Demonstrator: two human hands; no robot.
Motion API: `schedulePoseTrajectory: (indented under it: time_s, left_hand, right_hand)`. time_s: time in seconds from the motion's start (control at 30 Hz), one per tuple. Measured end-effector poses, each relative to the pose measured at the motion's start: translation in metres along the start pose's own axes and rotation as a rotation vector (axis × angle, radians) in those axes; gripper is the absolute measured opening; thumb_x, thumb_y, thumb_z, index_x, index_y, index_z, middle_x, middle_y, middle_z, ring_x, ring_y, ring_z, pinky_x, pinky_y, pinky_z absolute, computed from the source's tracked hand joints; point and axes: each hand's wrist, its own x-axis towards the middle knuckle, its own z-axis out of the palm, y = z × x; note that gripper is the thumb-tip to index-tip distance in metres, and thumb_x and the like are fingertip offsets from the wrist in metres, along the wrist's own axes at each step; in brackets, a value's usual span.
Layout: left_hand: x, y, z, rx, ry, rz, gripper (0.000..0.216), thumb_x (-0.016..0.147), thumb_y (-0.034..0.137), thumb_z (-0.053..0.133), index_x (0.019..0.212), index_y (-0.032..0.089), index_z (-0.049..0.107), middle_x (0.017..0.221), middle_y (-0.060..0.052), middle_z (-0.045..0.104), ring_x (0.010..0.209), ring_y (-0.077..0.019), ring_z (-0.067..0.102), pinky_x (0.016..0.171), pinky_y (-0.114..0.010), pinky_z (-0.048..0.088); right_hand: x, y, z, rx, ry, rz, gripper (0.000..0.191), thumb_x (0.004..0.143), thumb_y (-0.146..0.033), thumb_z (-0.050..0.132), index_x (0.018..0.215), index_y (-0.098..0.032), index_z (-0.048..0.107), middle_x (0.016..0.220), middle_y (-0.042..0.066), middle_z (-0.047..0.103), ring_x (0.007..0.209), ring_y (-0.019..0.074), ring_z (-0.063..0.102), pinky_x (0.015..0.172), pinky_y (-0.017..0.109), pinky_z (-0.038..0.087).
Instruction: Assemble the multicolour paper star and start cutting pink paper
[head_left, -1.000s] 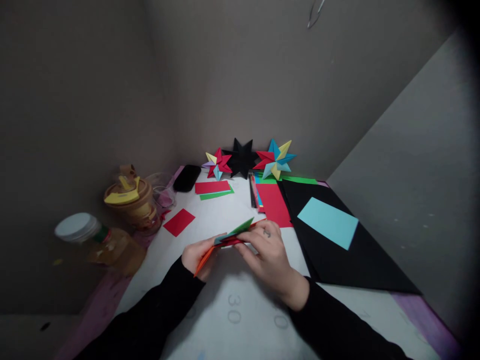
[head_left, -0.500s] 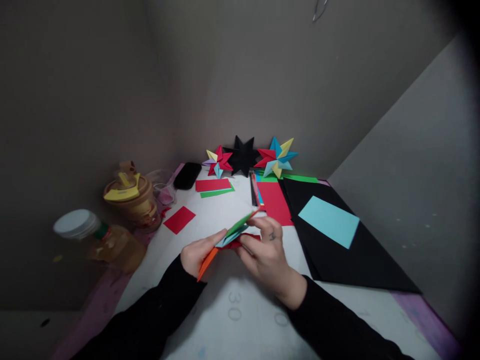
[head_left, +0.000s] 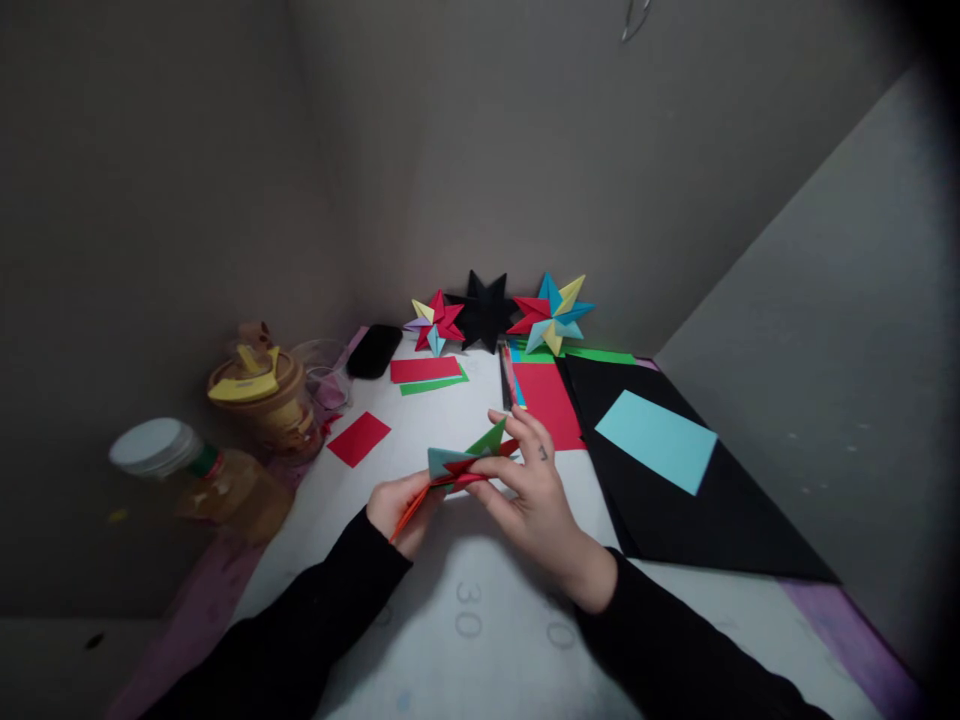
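Held above the table: folded paper piece

Positioned between left and right edges, short of the paper stars at the far edge. Clamped near the orange end in the left hand, fingertips hidden; pinched at the red folds in the right hand, outer fingers apart. Probably light, springy, easily creased; best taken by layered folds, not thin points.

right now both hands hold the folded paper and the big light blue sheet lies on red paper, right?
The head view shows the light blue sheet on black paper, not red; the left hand and right hand do hold the folded paper.
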Motion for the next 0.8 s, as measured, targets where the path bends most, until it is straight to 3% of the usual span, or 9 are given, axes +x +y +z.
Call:
schedulePoseTrajectory:
  time_s: [0.17,0.4,0.67,0.8]
  left_hand:
    - [-0.004,0.009,0.0,-0.007,0.009,0.008,0.028,0.087,0.029,0.055,0.109,0.021,0.071,0.093,-0.004,0.076,0.081,-0.0228,0.07,0.074,-0.03,0.054]
    - [-0.006,0.013,0.002,-0.028,-0.032,0.023,0.029,0.088,0.032,0.054,0.107,0.019,0.072,0.09,-0.005,0.076,0.081,-0.0239,0.07,0.072,-0.03,0.054]
    - [-0.009,0.015,0.007,-0.093,-0.06,0.047,0.033,0.083,0.024,0.059,0.114,0.022,0.068,0.104,-0.004,0.073,0.094,-0.0254,0.069,0.082,-0.03,0.053]
    - [-0.009,0.02,0.005,-0.106,-0.073,0.017,0.03,0.085,0.027,0.055,0.109,0.019,0.071,0.093,-0.004,0.075,0.085,-0.0235,0.069,0.074,-0.029,0.052]
  right_hand:
    - [0.002,-0.002,-0.003,0.045,0.043,-0.013,0.008,0.081,-0.021,0.064,0.078,-0.024,0.071,0.13,0.007,0.047,0.13,0.0329,0.032,0.105,0.055,0.03]
    - [0.003,-0.005,-0.007,0.039,0.049,0.003,0.008,0.081,-0.021,0.064,0.082,-0.025,0.071,0.138,0.006,0.039,0.133,0.0352,0.027,0.106,0.058,0.026]
    - [0.002,-0.015,-0.009,0.092,0.031,0.09,0.012,0.08,-0.019,0.061,0.071,-0.023,0.069,0.145,0.002,0.028,0.137,0.0357,0.017,0.108,0.057,0.02]
    - [0.005,-0.012,-0.011,0.094,0.024,0.145,0.014,0.081,-0.022,0.059,0.071,-0.023,0.068,0.144,0.004,0.031,0.138,0.0349,0.016,0.107,0.058,0.019]
